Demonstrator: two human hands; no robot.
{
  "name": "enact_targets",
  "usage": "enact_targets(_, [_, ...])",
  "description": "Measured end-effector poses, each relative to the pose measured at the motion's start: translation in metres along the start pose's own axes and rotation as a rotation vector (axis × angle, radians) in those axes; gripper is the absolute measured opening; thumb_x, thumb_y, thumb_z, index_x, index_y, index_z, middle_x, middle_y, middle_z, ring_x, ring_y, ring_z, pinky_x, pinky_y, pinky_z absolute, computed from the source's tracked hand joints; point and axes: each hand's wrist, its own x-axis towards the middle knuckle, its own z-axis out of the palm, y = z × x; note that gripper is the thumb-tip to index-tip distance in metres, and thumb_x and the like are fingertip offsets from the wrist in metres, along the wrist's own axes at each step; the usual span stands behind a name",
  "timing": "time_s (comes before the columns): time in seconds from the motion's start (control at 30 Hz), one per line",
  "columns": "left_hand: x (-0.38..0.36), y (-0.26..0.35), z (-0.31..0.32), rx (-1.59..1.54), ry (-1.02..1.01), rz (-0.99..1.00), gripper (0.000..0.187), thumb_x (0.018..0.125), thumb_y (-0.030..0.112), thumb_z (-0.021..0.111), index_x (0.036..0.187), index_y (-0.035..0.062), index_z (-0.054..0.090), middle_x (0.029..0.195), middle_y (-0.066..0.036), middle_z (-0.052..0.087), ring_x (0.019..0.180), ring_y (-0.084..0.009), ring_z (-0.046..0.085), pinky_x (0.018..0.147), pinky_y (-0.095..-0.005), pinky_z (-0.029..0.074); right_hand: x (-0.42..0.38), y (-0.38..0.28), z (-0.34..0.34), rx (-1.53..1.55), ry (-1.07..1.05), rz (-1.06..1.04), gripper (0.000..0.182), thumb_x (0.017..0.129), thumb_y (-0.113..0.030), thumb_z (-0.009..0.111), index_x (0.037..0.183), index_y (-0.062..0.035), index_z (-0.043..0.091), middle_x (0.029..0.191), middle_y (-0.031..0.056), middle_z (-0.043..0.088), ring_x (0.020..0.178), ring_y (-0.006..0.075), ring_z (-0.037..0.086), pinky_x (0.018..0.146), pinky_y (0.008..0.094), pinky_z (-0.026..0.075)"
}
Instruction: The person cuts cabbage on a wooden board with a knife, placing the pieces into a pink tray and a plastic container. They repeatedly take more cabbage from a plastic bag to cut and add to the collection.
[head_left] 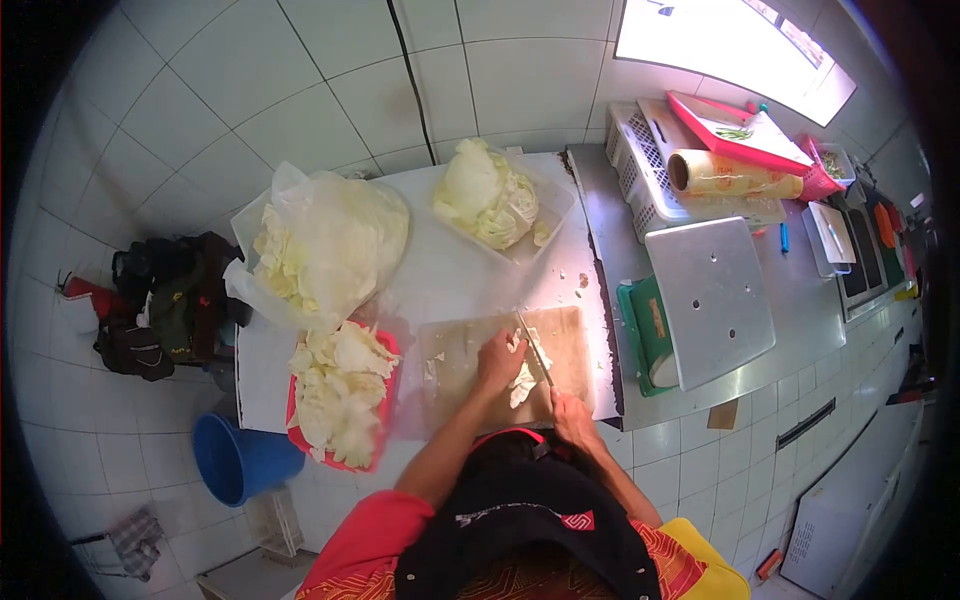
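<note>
On the wooden cutting board (455, 385), my left hand (499, 362) presses with curled fingers on pale cabbage pieces (524, 384). My right hand (574, 416) is wrapped round the handle of a kitchen knife (535, 347). The blade slants up and to the left across the board, close beside my left fingertips and over the cabbage. A few small cabbage scraps (432, 366) lie at the board's left side. The cabbage under my left fingers is partly hidden.
A red basket of cabbage leaves (343, 395) and a large plastic bag of cabbage (345, 240) stand left. Behind the board, a clear container (556, 208) holds cabbage heads (490, 200). On the right are a green scale (652, 330) and a roll of plastic film (735, 177). A blue bucket (228, 460) stands below left.
</note>
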Motion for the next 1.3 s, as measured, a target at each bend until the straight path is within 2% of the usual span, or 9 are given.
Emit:
enact_targets(0.07, [0.002, 0.000, 0.000, -0.002, 0.005, 0.002, 0.036, 0.086, 0.036, 0.072, 0.099, 0.0033, 0.064, 0.093, -0.024, 0.071, 0.090, -0.0448, 0.067, 0.081, -0.0525, 0.053, 0.000, 0.001, 0.007, -0.033, 0.058, -0.079, 0.064, 0.108, -0.046, 0.035, 0.088, 0.0064, 0.064, 0.089, 0.0371, 0.062, 0.093, 0.0567, 0.060, 0.080, 0.0608, 0.044])
enact_targets(0.17, [-0.001, -0.002, 0.000, -0.029, 0.002, 0.003, 0.034, 0.087, 0.035, 0.072, 0.097, 0.0030, 0.064, 0.092, -0.024, 0.071, 0.089, -0.0456, 0.067, 0.080, -0.0530, 0.052, 0.020, -0.018, 0.014, -0.039, -0.008, 0.082, 0.062, 0.107, -0.046, 0.037, 0.094, 0.0041, 0.070, 0.100, 0.0370, 0.064, 0.103, 0.0565, 0.059, 0.089, 0.0616, 0.045])
enact_targets(0.4, [0.002, -0.001, -0.002, -0.022, 0.010, 0.027, 0.037, 0.090, 0.039, 0.070, 0.097, 0.0026, 0.065, 0.091, -0.024, 0.070, 0.090, -0.0451, 0.067, 0.080, -0.0521, 0.052, -0.017, -0.010, -0.005, -0.119, 0.021, -0.060, 0.060, 0.109, -0.045, 0.034, 0.100, 0.0045, 0.066, 0.101, 0.0390, 0.062, 0.101, 0.0567, 0.059, 0.089, 0.0621, 0.044])
enact_targets(0.53, [-0.007, 0.003, -0.002, -0.048, 0.023, 0.002, 0.038, 0.090, 0.039, 0.071, 0.097, 0.0022, 0.066, 0.093, -0.023, 0.071, 0.091, -0.0439, 0.067, 0.080, -0.0509, 0.052, -0.040, 0.042, -0.010, -0.162, -0.151, 0.029, 0.060, 0.108, -0.046, 0.030, 0.105, 0.0006, 0.068, 0.110, 0.0352, 0.064, 0.105, 0.0554, 0.059, 0.093, 0.0603, 0.045])
enact_targets(0.73, [0.000, -0.010, -0.001, -0.084, 0.059, 0.042, 0.042, 0.091, 0.042, 0.071, 0.100, 0.0018, 0.067, 0.094, -0.021, 0.072, 0.090, -0.0413, 0.068, 0.080, -0.0467, 0.053, -0.081, 0.057, -0.032, -0.042, -0.199, 0.163, 0.065, 0.107, -0.050, 0.032, 0.094, 0.0036, 0.066, 0.098, 0.0363, 0.063, 0.104, 0.0544, 0.059, 0.088, 0.0578, 0.046])
enact_targets(0.87, [0.010, -0.018, -0.027, -0.221, -0.050, -0.011, 0.049, 0.091, 0.045, 0.071, 0.114, 0.0011, 0.070, 0.104, -0.019, 0.073, 0.097, -0.0309, 0.069, 0.085, -0.0406, 0.052, -0.087, 0.075, -0.029, -0.071, -0.177, 0.146, 0.065, 0.107, -0.052, 0.033, 0.095, 0.0025, 0.066, 0.096, 0.0337, 0.065, 0.100, 0.0532, 0.061, 0.085, 0.0539, 0.047])
enact_targets(0.97, [0.012, -0.006, -0.072, -0.395, -0.224, -0.060, 0.049, 0.092, 0.033, 0.072, 0.127, -0.0019, 0.065, 0.112, -0.014, 0.071, 0.103, -0.0226, 0.066, 0.090, -0.0355, 0.051, -0.083, 0.078, -0.033, 0.026, -0.187, 0.129, 0.065, 0.106, -0.053, 0.035, 0.091, 0.0026, 0.064, 0.088, 0.0315, 0.065, 0.092, 0.0512, 0.062, 0.079, 0.0518, 0.047])
enact_targets(1.2, [-0.004, 0.004, -0.162, -0.923, -0.286, 0.019, 0.053, 0.086, 0.000, 0.074, 0.136, 0.0048, 0.056, 0.120, -0.006, 0.064, 0.109, -0.0157, 0.062, 0.094, -0.0300, 0.051, -0.025, 0.012, -0.036, -0.118, 0.133, -0.030, 0.051, 0.087, -0.046, 0.074, 0.079, 0.0016, 0.057, 0.079, 0.0254, 0.060, 0.077, 0.0450, 0.059, 0.068, 0.0504, 0.045])
enact_targets(1.3, [-0.009, 0.024, -0.225, -0.941, -0.073, 0.042, 0.046, 0.085, 0.002, 0.074, 0.128, 0.0031, 0.059, 0.120, -0.006, 0.066, 0.107, -0.0146, 0.063, 0.087, -0.0321, 0.052, 0.025, -0.011, -0.018, -0.106, 0.409, -0.166, 0.047, 0.079, -0.038, 0.084, 0.075, 0.0010, 0.057, 0.083, 0.0209, 0.059, 0.076, 0.0440, 0.059, 0.068, 0.0527, 0.045])
